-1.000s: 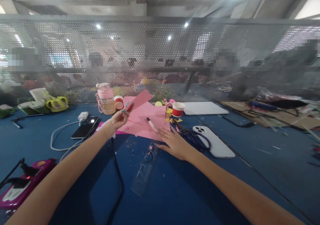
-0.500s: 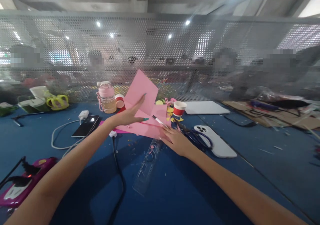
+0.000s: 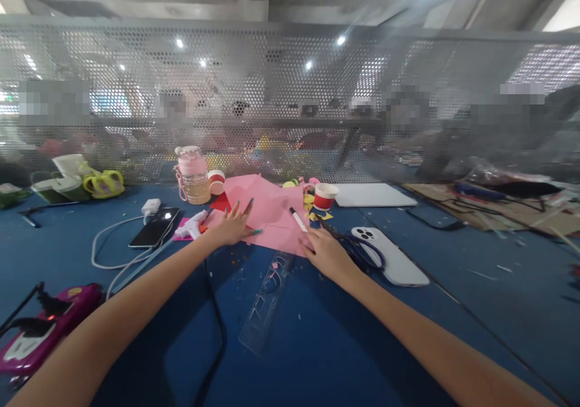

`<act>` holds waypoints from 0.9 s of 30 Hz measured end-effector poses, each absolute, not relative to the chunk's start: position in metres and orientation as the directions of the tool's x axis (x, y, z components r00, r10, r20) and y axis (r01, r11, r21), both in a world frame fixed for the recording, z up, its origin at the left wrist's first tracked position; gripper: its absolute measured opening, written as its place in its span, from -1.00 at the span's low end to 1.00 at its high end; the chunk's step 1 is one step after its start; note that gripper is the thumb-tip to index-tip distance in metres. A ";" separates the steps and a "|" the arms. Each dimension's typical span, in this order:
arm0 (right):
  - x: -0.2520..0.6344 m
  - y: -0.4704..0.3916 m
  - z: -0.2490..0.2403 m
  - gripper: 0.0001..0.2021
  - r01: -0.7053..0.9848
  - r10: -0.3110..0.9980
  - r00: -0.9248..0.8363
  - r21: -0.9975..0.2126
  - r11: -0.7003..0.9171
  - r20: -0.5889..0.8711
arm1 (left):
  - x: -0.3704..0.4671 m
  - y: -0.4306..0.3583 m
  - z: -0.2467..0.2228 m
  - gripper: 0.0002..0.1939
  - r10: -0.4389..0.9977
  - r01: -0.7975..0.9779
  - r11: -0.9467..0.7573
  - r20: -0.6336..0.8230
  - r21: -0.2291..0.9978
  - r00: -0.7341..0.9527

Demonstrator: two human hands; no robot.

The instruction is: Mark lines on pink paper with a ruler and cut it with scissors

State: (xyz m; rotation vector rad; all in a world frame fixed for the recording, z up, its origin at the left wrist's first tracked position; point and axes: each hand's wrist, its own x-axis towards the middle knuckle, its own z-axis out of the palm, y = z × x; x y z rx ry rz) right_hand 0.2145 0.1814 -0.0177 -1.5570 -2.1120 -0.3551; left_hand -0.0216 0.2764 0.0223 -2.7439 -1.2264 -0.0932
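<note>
Several sheets of pink paper [image 3: 267, 205] lie in a pile on the blue table. My left hand [image 3: 234, 224] rests on the pile's left part with its fingers spread. At the right edge of the paper, my right hand [image 3: 327, 250] is closed round a white marker [image 3: 298, 220], its dark end pointing up and away. A clear ruler stencil [image 3: 266, 304] lies partly under the paper's near edge. Beside my left wrist is a white glue gun [image 3: 193, 226]. Dark blue-handled scissors [image 3: 362, 252] lie just right of my right hand.
A pink-lidded bottle [image 3: 193, 177] and a red-white paper cup [image 3: 216, 182] stand behind on the left. Another paper cup [image 3: 325, 197] stands right of the paper. A white phone [image 3: 394, 259], a black phone [image 3: 155, 227] with a cable, and a purple power strip [image 3: 48, 328] lie around.
The pink sheet that stood raised in my left hand now lies down on the pile. My left hand has moved down and left, its fingers spread. The glue gun has come into view.
</note>
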 end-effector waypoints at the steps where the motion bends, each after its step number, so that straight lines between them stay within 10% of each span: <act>1: 0.216 0.182 -0.018 -0.79 0.948 0.812 -0.219 -0.080 0.309 0.542 | -0.023 0.276 0.024 -0.33 0.755 0.764 -0.635 0.115 -0.116 0.645; 16: 0.220 0.178 -0.013 -0.75 0.975 0.789 -0.037 -0.151 0.162 0.613 | -0.016 0.270 0.047 -0.23 0.840 0.885 -0.440 0.277 -0.152 0.466; 27: 0.207 0.173 -0.006 -0.65 0.999 0.933 -0.032 -0.027 0.044 0.358 | 0.006 0.249 0.063 -0.19 0.737 0.653 -0.658 0.145 0.374 0.660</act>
